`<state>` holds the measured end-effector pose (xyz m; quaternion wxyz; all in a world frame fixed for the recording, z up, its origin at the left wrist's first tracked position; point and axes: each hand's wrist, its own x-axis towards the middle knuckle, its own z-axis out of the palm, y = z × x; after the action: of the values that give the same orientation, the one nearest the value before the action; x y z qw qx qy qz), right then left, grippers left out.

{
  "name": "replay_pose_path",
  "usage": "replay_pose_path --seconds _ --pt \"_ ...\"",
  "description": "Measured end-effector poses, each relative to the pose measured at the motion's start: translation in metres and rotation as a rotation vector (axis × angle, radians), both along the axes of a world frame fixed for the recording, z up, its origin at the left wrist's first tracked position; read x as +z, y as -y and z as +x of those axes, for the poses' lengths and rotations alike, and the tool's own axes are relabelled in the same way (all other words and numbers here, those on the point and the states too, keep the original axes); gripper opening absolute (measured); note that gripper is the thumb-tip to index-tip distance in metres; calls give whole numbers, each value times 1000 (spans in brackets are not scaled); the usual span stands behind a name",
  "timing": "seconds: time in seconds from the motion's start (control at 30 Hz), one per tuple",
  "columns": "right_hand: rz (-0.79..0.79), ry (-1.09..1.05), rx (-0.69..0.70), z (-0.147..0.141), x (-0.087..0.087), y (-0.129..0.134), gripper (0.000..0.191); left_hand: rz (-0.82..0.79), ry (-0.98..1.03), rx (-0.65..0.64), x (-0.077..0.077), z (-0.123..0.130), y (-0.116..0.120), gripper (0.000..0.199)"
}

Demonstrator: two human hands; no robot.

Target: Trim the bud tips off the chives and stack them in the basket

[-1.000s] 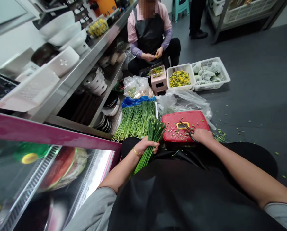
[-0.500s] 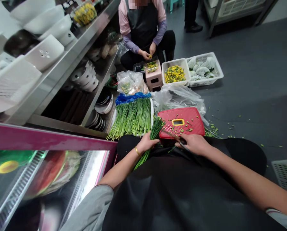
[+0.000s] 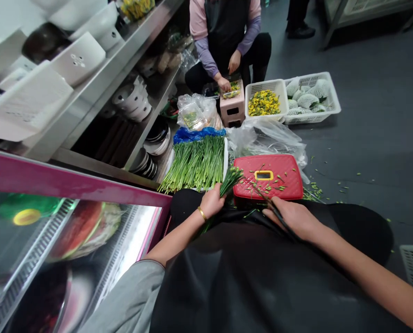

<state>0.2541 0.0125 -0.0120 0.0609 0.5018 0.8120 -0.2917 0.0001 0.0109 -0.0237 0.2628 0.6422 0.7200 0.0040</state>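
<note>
Evidently, the left hand clenched flowering chives while the right hand grasped scissors; a slackened left grip risked spilling stems.

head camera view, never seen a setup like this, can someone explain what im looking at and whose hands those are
There is no robot here. One camera worn on a person's head looks forward and down, so the bare arms reaching in from below are the wearer's own. The left hand grips a bunch of green stalks. The right hand holds a dark tool, perhaps scissors, partly hidden by the hand.

In front is a red box with green bits scattered on its lid. To its left, more stalks lie in rows. Beyond, on the floor, are a basket of yellow flowers and one of net-wrapped items. The hands at the top belong to another person.
</note>
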Motion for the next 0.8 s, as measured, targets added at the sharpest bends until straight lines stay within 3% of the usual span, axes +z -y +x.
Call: replay_pose_path --seconds 0.07,0.17,0.43,0.8 --pt "12 153 36 -7 14 10 41 -39 -88 -44 3 5 0 40" --pt "8 277 24 -15 20 9 44 -39 -134 -91 8 11 1 38" --pt "-17 289 -56 -27 19 3 50 -74 -193 -160 15 24 7 35" --pt "31 389 -14 -4 31 22 45 -79 -228 -145 10 17 4 34"
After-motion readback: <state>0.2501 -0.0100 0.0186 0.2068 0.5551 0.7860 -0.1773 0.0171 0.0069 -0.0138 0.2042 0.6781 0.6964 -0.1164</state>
